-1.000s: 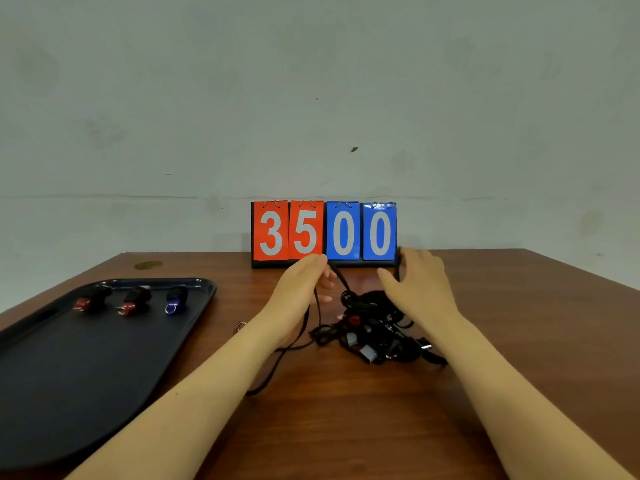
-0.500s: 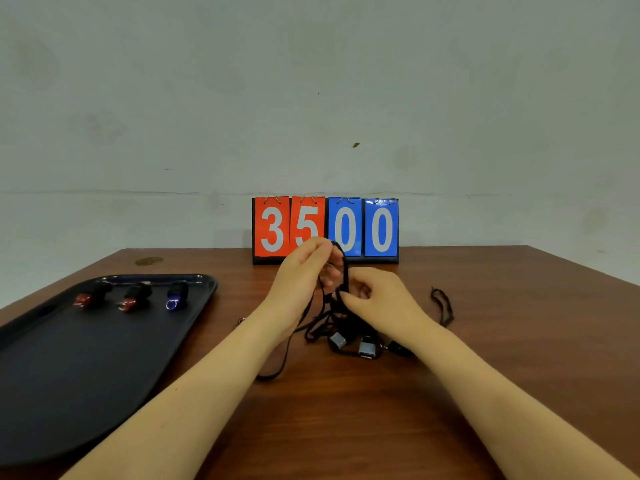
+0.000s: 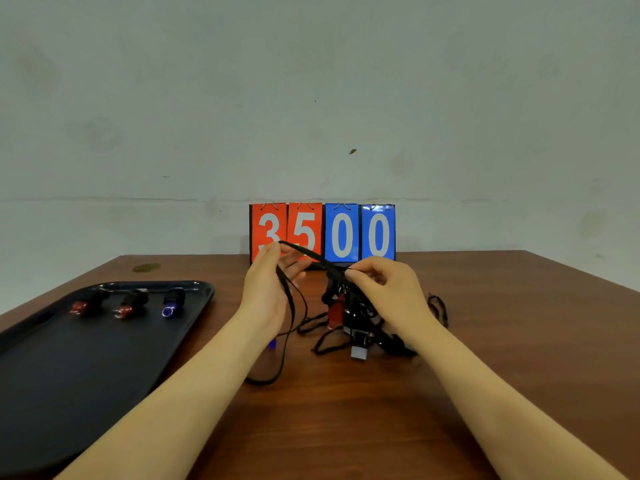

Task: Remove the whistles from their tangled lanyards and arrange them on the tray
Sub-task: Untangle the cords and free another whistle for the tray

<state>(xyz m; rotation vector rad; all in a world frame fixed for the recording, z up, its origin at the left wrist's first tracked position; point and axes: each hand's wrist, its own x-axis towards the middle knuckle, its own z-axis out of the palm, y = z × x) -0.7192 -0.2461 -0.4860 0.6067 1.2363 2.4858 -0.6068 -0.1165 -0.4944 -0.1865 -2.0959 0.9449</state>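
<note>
A tangle of black lanyards (image 3: 349, 317) with several whistles lies on the wooden table's middle, partly lifted. My left hand (image 3: 268, 292) holds a loop of black cord that runs over its fingers and hangs down to the table. My right hand (image 3: 384, 292) pinches the cord at the top of the tangle. A red whistle (image 3: 334, 311) and a silver-ended whistle (image 3: 359, 348) hang in the bundle. A black tray (image 3: 86, 358) at the left holds two red whistles (image 3: 81, 305) (image 3: 126, 308) and a blue whistle (image 3: 171, 304) in a row.
A flip scoreboard (image 3: 322, 233) reading 3500 stands at the table's back edge, just behind my hands. A loose black cord end (image 3: 438, 308) lies right of the tangle. A small blue piece (image 3: 273, 344) peeks out under my left wrist. A grey wall rises behind.
Both hands have lifted from the table onto the cords; my left hand has drawn a loop up and leftward while my right hand moved in and pinched the top of the tangle.
</note>
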